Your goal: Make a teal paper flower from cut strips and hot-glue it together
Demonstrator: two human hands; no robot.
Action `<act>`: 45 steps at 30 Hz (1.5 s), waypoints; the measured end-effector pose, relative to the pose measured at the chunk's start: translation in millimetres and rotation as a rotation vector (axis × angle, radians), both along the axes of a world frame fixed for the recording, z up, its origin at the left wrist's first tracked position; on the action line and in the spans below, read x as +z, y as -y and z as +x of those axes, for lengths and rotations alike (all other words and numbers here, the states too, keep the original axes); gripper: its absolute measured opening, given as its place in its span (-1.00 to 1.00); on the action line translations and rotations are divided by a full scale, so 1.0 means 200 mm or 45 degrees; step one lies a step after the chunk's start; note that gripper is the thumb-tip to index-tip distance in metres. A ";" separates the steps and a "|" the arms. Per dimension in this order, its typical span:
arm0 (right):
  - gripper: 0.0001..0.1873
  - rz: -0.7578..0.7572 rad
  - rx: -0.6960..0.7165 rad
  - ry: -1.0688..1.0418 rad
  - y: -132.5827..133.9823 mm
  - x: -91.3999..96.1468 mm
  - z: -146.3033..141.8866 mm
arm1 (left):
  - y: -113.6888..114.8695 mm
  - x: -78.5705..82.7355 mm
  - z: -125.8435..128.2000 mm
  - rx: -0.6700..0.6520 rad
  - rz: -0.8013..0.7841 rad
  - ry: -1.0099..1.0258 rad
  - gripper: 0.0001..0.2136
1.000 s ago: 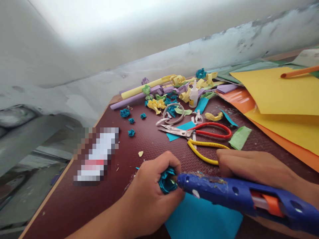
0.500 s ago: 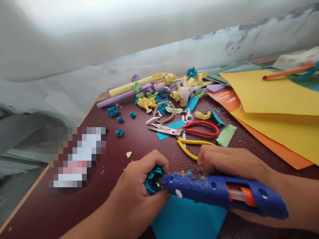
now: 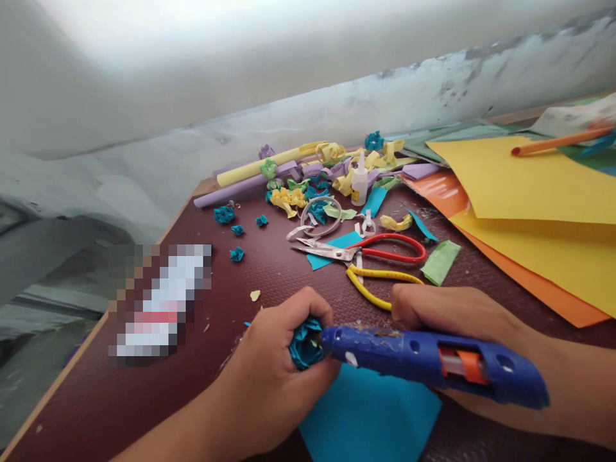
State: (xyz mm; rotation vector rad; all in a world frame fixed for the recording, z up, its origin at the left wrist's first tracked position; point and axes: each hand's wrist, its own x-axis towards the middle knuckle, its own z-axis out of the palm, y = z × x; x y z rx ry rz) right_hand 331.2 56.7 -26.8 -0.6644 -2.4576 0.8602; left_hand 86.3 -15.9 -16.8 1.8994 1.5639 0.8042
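Note:
My left hand (image 3: 276, 372) is closed around a crumpled teal paper flower (image 3: 304, 343), low in the middle of the view. My right hand (image 3: 452, 311) grips a blue glue gun (image 3: 433, 359) smeared with old glue, an orange trigger showing on its side. The gun's nozzle points left and touches the flower. Under both hands lies a teal paper sheet (image 3: 370, 420) on the dark red table (image 3: 144, 398).
Red-handled scissors (image 3: 370, 250) and yellow-handled scissors (image 3: 380, 285) lie just beyond my hands. Behind them sit a small white glue bottle (image 3: 359, 183), paper rolls (image 3: 260, 168), curled paper scraps and small teal flowers (image 3: 224, 213). Yellow and orange sheets (image 3: 534, 199) cover the right side. The table edge runs along the left.
The view has shifted slightly. Both hands stay together with the glue gun's nozzle at the flower; the gun has tilted a little lower.

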 end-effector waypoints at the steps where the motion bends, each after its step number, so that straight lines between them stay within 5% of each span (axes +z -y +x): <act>1: -0.70 -0.007 0.005 -0.001 0.00 0.00 0.00 | 0.00 0.00 0.00 -0.002 0.004 0.003 -0.88; 14: -0.83 -0.143 0.184 -0.112 -0.01 -0.01 0.00 | 0.00 -0.01 0.00 0.017 0.008 0.085 -0.87; 19: -0.88 -0.042 0.212 -0.140 -0.01 0.03 -0.01 | -0.01 0.00 0.00 0.003 0.030 0.153 -0.84; 30: -0.74 0.185 0.259 0.014 0.00 0.03 0.00 | 0.00 -0.01 0.00 -0.017 -0.014 0.154 -0.82; 45: -0.61 0.099 0.261 -0.071 0.00 0.02 0.00 | 0.00 0.01 -0.01 -0.053 -0.057 0.127 -0.84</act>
